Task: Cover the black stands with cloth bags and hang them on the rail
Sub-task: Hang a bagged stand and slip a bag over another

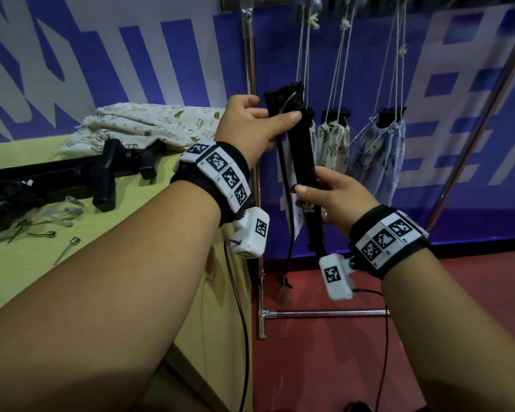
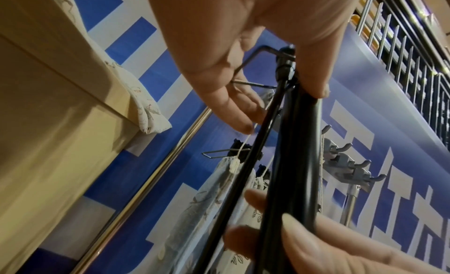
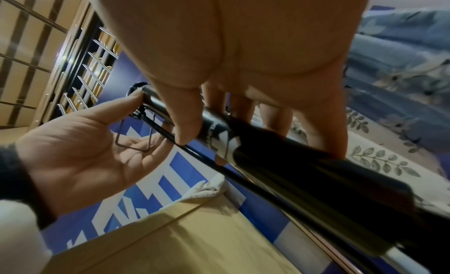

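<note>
I hold a folded black stand (image 1: 304,156) upright in front of the rail. My left hand (image 1: 275,114) pinches its top end, thumb across the front and fingers behind. Lower down, my right hand (image 1: 309,197) grips the stand's tube (image 3: 304,172) with the fingers curled round it. The left wrist view shows the stand (image 2: 299,162) bare, with a thin leg alongside. Two covered stands hang by strings in a cream bag (image 1: 332,144) and a blue flowered bag (image 1: 381,156). A third, pale bag (image 1: 289,185) hangs right behind the held stand.
A pile of cream cloth bags (image 1: 149,126) lies at the back of the yellow table (image 1: 42,278), with more black stands (image 1: 72,176) and small metal pins (image 1: 69,245) in front. The rail's upright pole (image 1: 250,55) stands by the table edge, its foot bar (image 1: 309,313) on the red floor. Hooks (image 2: 350,162) line the rail.
</note>
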`<action>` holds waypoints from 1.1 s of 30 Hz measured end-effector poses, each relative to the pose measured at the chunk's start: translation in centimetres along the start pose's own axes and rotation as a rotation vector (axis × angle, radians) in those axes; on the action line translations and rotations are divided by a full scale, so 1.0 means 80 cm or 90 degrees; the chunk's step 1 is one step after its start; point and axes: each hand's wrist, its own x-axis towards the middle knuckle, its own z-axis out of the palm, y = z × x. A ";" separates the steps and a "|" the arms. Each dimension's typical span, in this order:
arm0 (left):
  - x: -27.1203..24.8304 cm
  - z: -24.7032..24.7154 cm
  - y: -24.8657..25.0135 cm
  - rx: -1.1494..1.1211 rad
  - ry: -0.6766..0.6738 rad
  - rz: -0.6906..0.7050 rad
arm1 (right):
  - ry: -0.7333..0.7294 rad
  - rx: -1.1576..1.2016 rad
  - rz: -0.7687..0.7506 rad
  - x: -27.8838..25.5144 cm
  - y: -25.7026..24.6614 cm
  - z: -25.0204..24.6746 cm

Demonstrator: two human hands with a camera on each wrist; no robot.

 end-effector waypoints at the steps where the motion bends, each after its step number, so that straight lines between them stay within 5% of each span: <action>1: 0.000 0.002 0.000 -0.024 -0.006 -0.022 | 0.001 0.004 -0.009 0.001 -0.003 0.001; 11: -0.012 0.016 -0.005 -0.111 -0.184 -0.171 | 0.043 0.054 -0.097 0.005 -0.022 -0.004; 17: -0.022 0.016 -0.017 0.159 -0.280 -0.156 | 0.037 0.064 -0.137 -0.002 -0.035 -0.005; 33: -0.030 0.022 -0.025 0.335 -0.391 -0.267 | 0.081 0.094 -0.142 -0.010 -0.056 -0.003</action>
